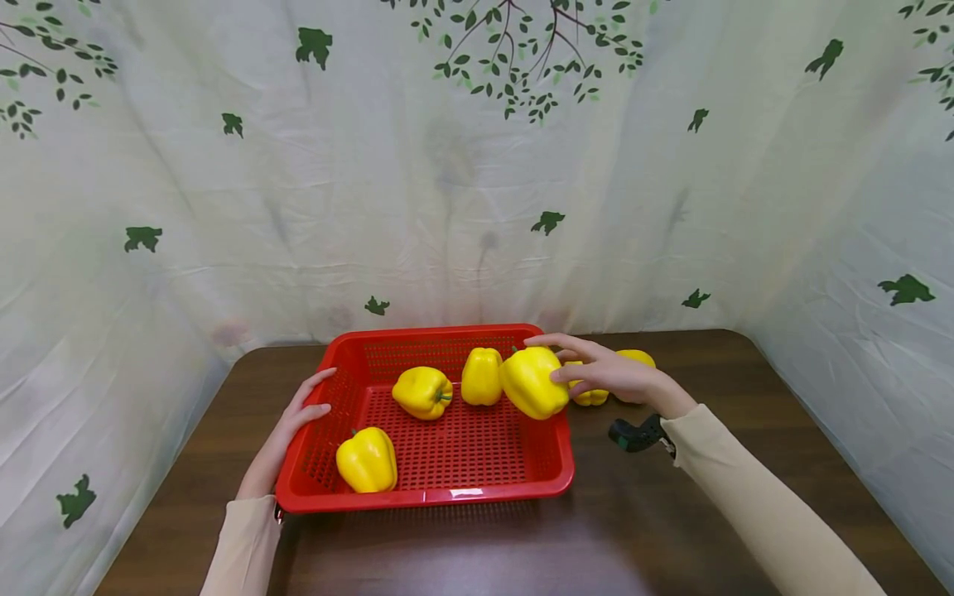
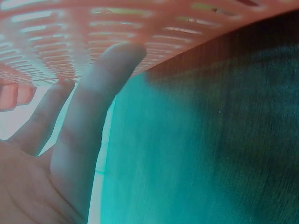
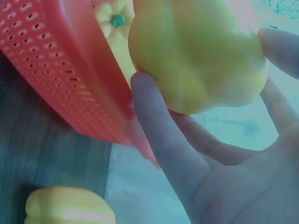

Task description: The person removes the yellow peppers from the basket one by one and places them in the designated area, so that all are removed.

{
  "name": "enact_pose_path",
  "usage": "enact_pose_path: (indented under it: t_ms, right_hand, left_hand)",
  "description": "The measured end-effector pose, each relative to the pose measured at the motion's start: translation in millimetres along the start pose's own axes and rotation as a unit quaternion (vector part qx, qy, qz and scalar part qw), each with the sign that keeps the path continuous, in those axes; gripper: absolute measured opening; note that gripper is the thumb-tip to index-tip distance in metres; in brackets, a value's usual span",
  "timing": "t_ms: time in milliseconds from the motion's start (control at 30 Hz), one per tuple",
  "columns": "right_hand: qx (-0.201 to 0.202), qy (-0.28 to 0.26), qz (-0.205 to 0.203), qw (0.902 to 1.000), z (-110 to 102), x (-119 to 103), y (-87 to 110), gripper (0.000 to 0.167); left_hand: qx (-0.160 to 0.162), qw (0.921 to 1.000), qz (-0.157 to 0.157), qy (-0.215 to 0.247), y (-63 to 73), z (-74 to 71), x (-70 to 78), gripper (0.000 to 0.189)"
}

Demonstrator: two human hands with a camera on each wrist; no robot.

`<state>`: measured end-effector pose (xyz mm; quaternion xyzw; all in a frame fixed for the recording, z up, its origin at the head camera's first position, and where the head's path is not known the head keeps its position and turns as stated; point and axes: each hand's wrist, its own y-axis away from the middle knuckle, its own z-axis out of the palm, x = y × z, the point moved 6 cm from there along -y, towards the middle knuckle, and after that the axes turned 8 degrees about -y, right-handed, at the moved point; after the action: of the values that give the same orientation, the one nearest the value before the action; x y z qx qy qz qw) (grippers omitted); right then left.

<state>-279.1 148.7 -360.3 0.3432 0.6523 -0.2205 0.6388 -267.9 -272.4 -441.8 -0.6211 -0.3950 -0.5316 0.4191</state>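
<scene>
My right hand [image 1: 614,372] grips a yellow bell pepper [image 1: 533,382] above the right rim of a red plastic basket [image 1: 425,498]. Fingers spread around this pepper's sides in the right wrist view. Over the basket's left rim lie fingers of my left hand [image 1: 286,422], while others, in the left wrist view, touch the slotted outer wall [image 2: 159,37]. Inside the basket are three yellow peppers: one on its side [image 1: 422,392], one near the front left corner [image 1: 367,460], and one by the right wall [image 1: 481,377].
Two more yellow peppers, a nearer one [image 1: 591,396] and a farther one [image 1: 636,358], lie on the table right of the basket, partly behind my right hand. Dark wooden table [image 1: 715,463] surrounds the basket. A leaf-print curtain [image 1: 477,207] hangs behind and at both sides.
</scene>
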Motion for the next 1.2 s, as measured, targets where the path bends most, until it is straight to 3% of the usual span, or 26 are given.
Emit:
enact_pose_path:
  t_ms: [100,300,533,933,1067,1200]
  right_hand:
    - [0.014,-0.001,-0.002,0.9999,-6,0,4.7,0.056]
    - [0.033,-0.001,-0.006,0.9994,-18,5,12.8,0.058]
    - [0.064,-0.005,0.009,0.9979,-33,16,24.1,0.060]
    - [0.107,-0.005,0.015,0.9942,-55,34,43.3,0.063]
    - [0.107,-0.016,0.001,0.9942,-61,38,48.9,0.061]
    - [0.105,-0.027,-0.014,0.9940,-67,40,54.4,0.058]
  left_hand:
    - [-0.001,0.9997,-0.023,0.002,1.7,0.8,-1.5,0.049]
    - [0.003,0.9997,-0.025,0.000,1.8,1.3,-0.5,0.050]
    - [0.010,0.9976,-0.069,0.003,7.0,3.8,-2.6,0.054]
    - [0.011,0.9965,-0.083,-0.002,9.6,5.3,-2.6,0.055]
    - [0.008,0.9973,-0.073,0.001,7.2,4.4,-3.2,0.054]
    - [0.005,0.9996,-0.029,0.002,2.5,2.1,-1.2,0.051]
